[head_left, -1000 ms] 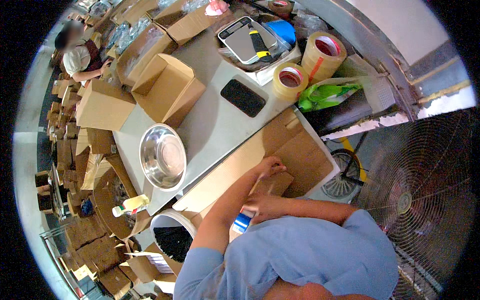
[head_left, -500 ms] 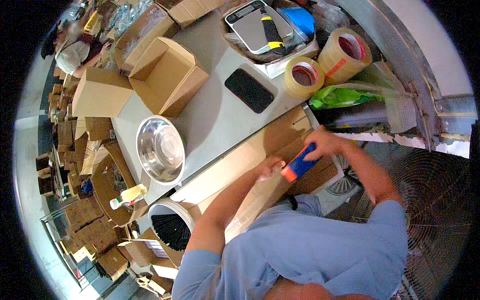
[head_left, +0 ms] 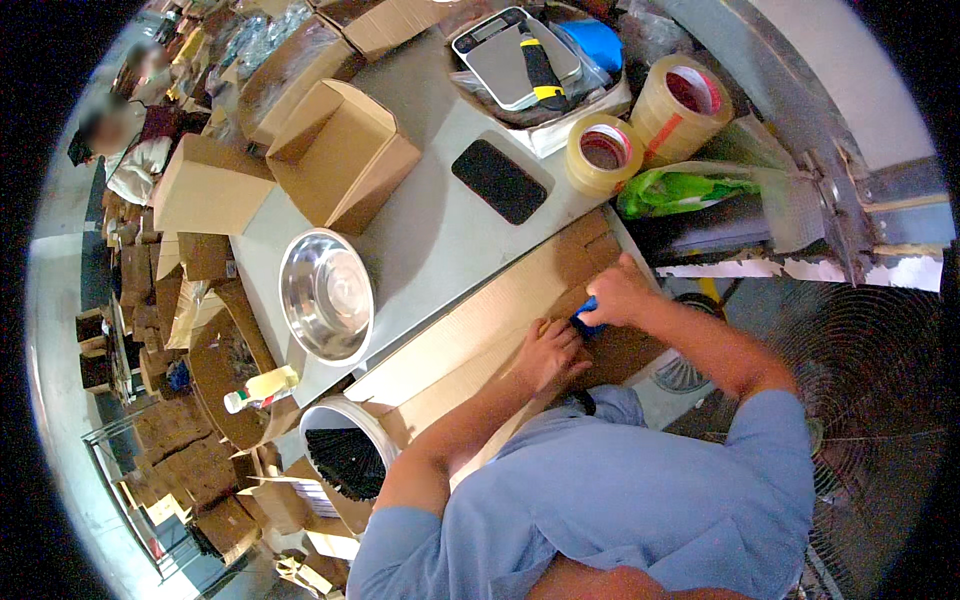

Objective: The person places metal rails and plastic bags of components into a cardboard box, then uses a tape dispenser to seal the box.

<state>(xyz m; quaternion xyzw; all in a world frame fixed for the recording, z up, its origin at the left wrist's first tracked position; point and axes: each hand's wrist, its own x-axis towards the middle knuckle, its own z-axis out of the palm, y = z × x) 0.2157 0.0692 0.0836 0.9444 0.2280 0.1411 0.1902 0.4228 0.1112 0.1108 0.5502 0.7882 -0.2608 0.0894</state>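
Observation:
In my right hand (head_left: 620, 292) is a blue object (head_left: 588, 314), mostly covered by my fingers, so its kind is unclear. My left hand (head_left: 550, 355) sits right beside it, fingers bent and closed; what they hold, if anything, is hidden. Both hands are over a long open cardboard box (head_left: 480, 328) lying between my body and the grey table (head_left: 415, 260). Its brown inside and flaps show around my hands.
On the table are a steel bowl (head_left: 327, 298), a phone (head_left: 498, 180), tape rolls (head_left: 604, 155) and a small open carton (head_left: 340, 155). A scale (head_left: 505, 75) with a yellow-black cutter (head_left: 542, 72) lies behind. Left stands a white bucket (head_left: 390, 440) of black pieces. A fan (head_left: 860, 430) is right.
The blue object, earlier showing a broad side with orange edges, has been turned and is now mostly covered by my right hand. My left hand has moved slightly right, closer to it.

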